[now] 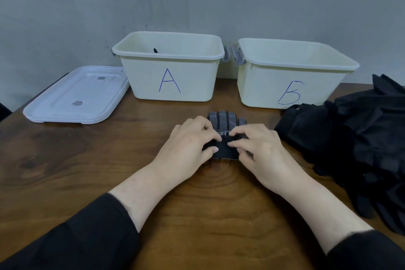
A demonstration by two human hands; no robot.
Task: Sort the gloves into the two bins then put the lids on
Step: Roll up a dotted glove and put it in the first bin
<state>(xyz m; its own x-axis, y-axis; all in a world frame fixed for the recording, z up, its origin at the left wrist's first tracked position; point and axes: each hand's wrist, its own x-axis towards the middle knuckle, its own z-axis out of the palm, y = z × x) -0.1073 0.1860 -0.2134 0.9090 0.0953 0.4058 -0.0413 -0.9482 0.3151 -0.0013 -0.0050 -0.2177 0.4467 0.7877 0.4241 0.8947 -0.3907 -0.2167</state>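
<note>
Black knit glove with a grid of small white dots (226,119) lies flat on the brown wooden table (65,160), fingertips pointing toward the bins, cuff toward the person; a band of white marking crosses it just below the fingers. Left hand (190,140) and right hand (260,144) both rest on the glove's lower half, fingers curled and pinching the dark cuff fabric from either side, fingertips of the two hands close together over the middle. Glove sits just in front of the gap between the two bins. Cream plastic bin marked "A" in blue (168,72) stands at rear centre, open; a small dark item (155,51) shows inside near its back left wall, too little visible to identify. Cream plastic bin marked "B" in blue (291,76) stands just beside it on the right, open, contents not visible from this angle. Grey latch handles on the facing ends of the bins nearly meet. White plastic lid (74,96) lies flat on the table to the left of bin A, its right edge close against that bin's lower wall; whether it is a single lid or two stacked I cannot tell. Pile of black gloves (355,138) is heaped at the right table edge, its near corner close to bin B's front and near the right hand. Black sleeves cover both forearms. Grey wall behind.
</note>
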